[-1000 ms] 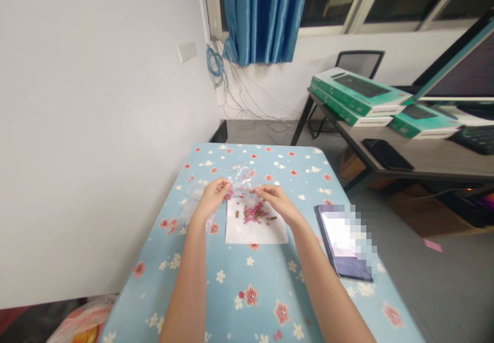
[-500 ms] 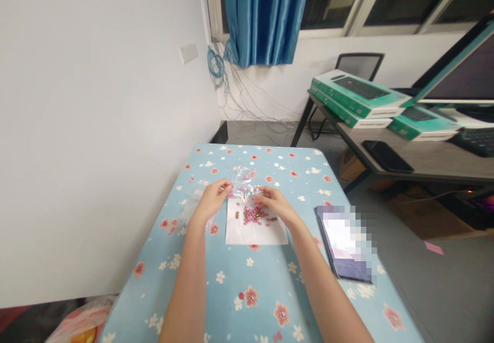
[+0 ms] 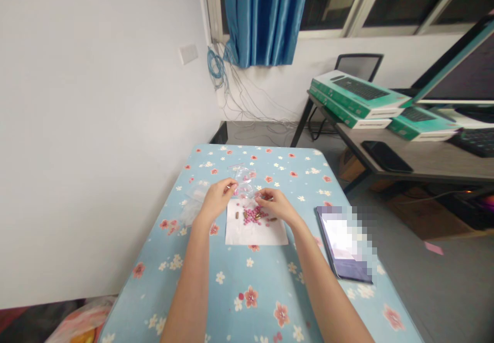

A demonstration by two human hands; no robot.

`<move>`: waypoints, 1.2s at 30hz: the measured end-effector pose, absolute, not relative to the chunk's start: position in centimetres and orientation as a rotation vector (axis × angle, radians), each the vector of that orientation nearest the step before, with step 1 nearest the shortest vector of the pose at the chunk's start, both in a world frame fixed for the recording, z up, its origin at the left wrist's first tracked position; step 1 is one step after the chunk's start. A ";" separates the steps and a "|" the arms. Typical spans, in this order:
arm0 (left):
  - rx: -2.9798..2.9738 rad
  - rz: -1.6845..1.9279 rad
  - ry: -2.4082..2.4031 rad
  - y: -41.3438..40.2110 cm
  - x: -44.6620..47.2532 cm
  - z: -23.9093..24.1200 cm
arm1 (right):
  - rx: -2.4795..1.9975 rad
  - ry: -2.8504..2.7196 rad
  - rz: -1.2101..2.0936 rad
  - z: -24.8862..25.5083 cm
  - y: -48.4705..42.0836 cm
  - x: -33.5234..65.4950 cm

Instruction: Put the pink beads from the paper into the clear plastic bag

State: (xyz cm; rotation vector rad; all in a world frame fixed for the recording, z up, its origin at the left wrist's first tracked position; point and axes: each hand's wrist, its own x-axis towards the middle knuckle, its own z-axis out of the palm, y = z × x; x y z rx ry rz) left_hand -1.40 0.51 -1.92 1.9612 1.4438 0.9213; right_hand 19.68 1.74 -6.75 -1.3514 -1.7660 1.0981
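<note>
- A person's two bare arms reach forward over a counter [image 3: 270, 291] covered in a light blue cloth printed with small pink and white flowers.
- The left hand [image 3: 215, 199] and the right hand [image 3: 275, 204] meet near the middle of the counter, and between them they hold a small clear plastic bag [image 3: 244, 184].
- The left fingers [image 3: 230, 187] are pinched together on the bag's left edge; the right fingers [image 3: 261, 195] are pinched on its right edge. The bag is raised just above the counter, at the far edge of a white sheet of paper [image 3: 256, 231].
- On that paper, just beneath the hands, lies a loose cluster of small pink beads [image 3: 252, 215], with a few brownish pieces mixed in; they are too small to make out further.
- More crumpled clear plastic [image 3: 192, 202] lies on the counter to the left of the left hand.
- A dark phone [image 3: 349, 268] lies flat on the counter to the right, well apart from the paper.
- Beyond the counter, on the right, a grey desk [image 3: 424, 160] carries stacked green boxes [image 3: 357, 98] with keyboards pictured on them.
- A blue curtain [image 3: 266, 16] hangs at a window on the far wall.
</note>
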 end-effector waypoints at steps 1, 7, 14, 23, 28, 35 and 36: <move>1.976 0.926 1.438 0.5 -1.2 -1.9 | -1.362 -1.775 1.098 -6.7 1.7 19.8; 2.024 0.933 1.414 0.5 -0.6 -1.9 | -1.432 -1.689 1.248 -6.1 1.1 20.1; 2.012 0.930 1.376 0.2 0.4 -1.5 | -1.361 -1.706 1.304 -6.3 1.1 20.7; 2.015 0.944 1.346 0.2 0.7 -1.3 | -1.359 -1.745 1.246 -6.8 1.2 20.9; 2.038 0.958 1.326 0.2 0.7 -1.3 | -1.351 -1.777 1.256 -6.8 1.4 21.0; 2.063 0.985 1.320 0.1 0.9 -1.1 | -1.340 -1.811 1.249 -6.8 1.4 21.1; 2.068 0.988 1.321 0.1 0.9 -1.0 | -1.341 -1.808 1.257 -6.8 1.4 21.2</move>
